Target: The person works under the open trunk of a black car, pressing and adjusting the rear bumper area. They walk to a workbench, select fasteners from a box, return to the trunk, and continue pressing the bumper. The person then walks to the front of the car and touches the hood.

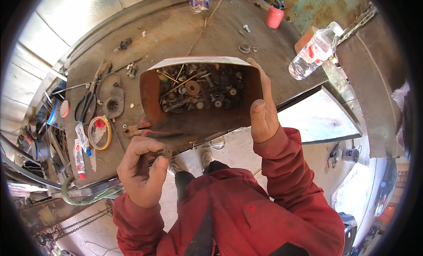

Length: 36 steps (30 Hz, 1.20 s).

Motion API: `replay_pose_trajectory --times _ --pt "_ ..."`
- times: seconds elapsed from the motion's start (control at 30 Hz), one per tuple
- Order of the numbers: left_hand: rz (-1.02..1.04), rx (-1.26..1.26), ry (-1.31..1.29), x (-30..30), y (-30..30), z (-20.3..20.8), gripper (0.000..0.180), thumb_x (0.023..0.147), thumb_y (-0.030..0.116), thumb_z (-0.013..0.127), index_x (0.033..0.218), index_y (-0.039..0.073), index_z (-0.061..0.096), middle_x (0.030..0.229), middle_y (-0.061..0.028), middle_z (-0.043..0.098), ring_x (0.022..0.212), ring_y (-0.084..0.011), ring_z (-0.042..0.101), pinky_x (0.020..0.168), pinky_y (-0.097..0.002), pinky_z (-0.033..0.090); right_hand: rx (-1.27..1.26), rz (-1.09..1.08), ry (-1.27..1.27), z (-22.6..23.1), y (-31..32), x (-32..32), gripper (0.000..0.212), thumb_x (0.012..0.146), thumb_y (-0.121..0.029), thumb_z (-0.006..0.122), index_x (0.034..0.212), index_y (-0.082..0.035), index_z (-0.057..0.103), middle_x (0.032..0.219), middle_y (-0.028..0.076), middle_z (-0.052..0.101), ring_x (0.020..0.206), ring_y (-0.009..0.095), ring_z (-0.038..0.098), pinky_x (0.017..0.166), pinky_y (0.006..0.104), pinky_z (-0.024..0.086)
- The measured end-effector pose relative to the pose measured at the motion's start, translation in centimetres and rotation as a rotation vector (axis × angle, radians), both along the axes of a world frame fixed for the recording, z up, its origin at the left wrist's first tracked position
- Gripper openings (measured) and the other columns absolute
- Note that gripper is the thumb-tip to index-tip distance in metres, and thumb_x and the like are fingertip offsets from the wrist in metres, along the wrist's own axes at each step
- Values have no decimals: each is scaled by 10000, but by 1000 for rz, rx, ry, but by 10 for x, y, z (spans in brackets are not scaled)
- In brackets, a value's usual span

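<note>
A rectangular metal container, rusty brown inside, tilts its opening toward me over the workbench. Loose bolts, screws and washers fill its bottom, among them a large flat brown washer. My right hand grips the container's right side, thumb at the near corner and fingers along the outer wall. In front of the bench edge, left of the container, my left hand pinches a small brown metal piece between thumb and fingers; its exact kind is unclear. Red-handled pliers lie between that hand and the container.
On the dirty workbench, scissors, a roll of tape and glue tubes lie at left. A plastic water bottle and a red bottle stand at far right. A can stands at the back.
</note>
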<state>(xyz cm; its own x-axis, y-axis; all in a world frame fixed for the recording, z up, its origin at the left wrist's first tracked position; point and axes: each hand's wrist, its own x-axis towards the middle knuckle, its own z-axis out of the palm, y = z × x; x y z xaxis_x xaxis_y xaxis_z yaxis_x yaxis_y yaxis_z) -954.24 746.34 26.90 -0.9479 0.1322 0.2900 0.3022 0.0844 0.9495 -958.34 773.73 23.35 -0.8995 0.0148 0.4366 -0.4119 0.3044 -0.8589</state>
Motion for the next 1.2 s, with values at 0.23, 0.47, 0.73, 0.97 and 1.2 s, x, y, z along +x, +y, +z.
replay_pose_trajectory --times 0.23,0.47,0.73,0.97,1.2 --pt "-164 212 -216 3 3 3 418 960 433 558 1034 24 515 737 -119 589 514 -155 536 457 -243 426 -27 17 9 -4 -1 3 984 952 -724 363 1548 38 185 1507 208 388 1405 286 390 1162 387 284" --pt "-364 517 -613 -6 5 17 395 987 384 574 1024 -9 559 672 -55 558 506 -83 483 448 -223 356 -55 28 72 -9 -3 3 953 973 -673 399 1541 63 187 1514 226 369 1410 290 376 1172 393 260" --pt "-155 -384 -22 2 35 27 65 873 30 711 935 19 693 709 -24 650 536 -101 547 501 -243 414 -24 -59 175 -10 -5 5 738 1017 -519 443 1502 29 340 1463 250 439 1331 381 448 1128 426 320" --pt "-45 -908 406 -28 70 31 231 900 91 660 1127 61 692 811 -170 700 653 -356 661 580 -403 516 -16 -96 179 -8 -7 9 722 1016 -509 455 1493 25 368 1451 255 457 1334 392 453 1128 423 326" --pt "19 -1265 446 -68 96 18 354 857 126 590 1200 142 675 692 -122 679 594 -306 681 508 -412 535 35 -107 203 -5 -5 9 722 1014 -506 460 1492 26 369 1446 254 463 1339 392 451 1128 425 328"
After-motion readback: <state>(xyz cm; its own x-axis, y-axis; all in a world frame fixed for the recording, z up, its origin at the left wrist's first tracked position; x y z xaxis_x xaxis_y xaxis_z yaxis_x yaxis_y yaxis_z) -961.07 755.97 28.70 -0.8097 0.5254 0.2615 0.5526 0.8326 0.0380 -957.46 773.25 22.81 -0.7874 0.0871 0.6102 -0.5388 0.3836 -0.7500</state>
